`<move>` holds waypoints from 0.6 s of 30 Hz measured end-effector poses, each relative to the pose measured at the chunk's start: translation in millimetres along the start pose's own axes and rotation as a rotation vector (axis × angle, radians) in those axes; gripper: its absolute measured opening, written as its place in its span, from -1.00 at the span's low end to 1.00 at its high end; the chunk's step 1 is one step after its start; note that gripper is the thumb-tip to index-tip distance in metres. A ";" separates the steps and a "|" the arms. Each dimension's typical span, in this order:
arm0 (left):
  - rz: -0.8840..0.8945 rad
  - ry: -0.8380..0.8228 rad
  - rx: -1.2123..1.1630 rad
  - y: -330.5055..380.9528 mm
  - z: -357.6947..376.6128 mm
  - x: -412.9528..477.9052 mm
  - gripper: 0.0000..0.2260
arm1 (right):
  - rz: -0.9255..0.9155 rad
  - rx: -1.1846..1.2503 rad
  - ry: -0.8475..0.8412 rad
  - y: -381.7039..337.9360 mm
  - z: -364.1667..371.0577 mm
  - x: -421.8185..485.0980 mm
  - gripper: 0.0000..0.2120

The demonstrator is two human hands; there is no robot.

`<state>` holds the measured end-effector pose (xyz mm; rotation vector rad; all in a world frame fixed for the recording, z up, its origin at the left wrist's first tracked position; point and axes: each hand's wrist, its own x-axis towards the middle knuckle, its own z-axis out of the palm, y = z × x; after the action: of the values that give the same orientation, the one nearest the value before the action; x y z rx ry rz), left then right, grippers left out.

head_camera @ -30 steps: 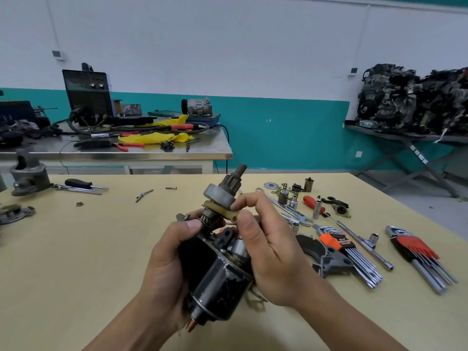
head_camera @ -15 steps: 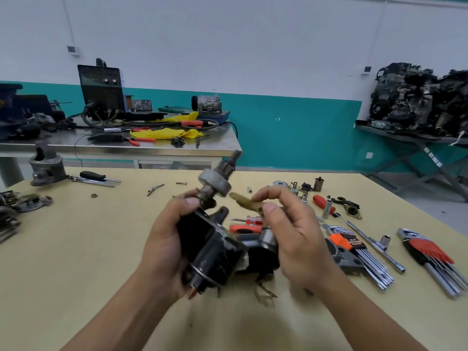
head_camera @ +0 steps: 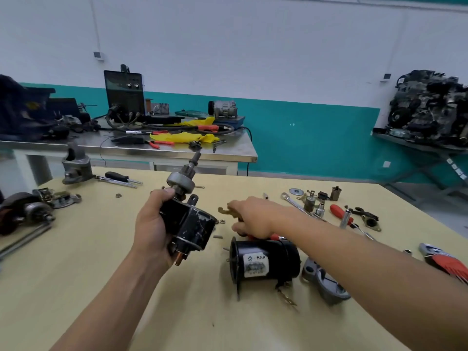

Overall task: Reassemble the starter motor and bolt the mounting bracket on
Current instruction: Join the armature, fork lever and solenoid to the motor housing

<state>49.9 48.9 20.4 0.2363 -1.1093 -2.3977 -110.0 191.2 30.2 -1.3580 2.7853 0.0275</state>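
Note:
My left hand (head_camera: 152, 229) grips a black solenoid block (head_camera: 188, 228) with the drive pinion and shaft (head_camera: 183, 177) sticking up and away from it, held above the table. My right hand (head_camera: 253, 219) reaches across the table's middle and pinches a brass-coloured shift fork (head_camera: 224, 211). Below that hand the black motor housing (head_camera: 263, 262) with a white label lies on its side on the yellow table (head_camera: 76, 274). A grey cast end housing (head_camera: 325, 282) lies just right of it, partly hidden by my right forearm.
Sockets, washers, a wrench and a red-handled screwdriver (head_camera: 340, 211) are scattered at the far right. Hex key sets (head_camera: 445, 262) lie at the right edge. Another starter (head_camera: 25, 214) and a grey housing (head_camera: 76, 165) sit on the left. A steel bench (head_camera: 126, 148) stands behind.
The motor housing has come apart from the solenoid part and now lies on the table. My right hand has moved forward and right with the fork. My left hand lifted the solenoid part leftward.

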 end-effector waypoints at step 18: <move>-0.018 0.020 -0.027 -7.7 2.1 2.7 -0.95 | 0.130 0.135 0.128 13.3 -26.7 2.6 -0.39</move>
<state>44.1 53.2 16.2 0.2620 -1.0697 -2.4187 -122.9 196.4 56.7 -1.1870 2.9136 -0.2467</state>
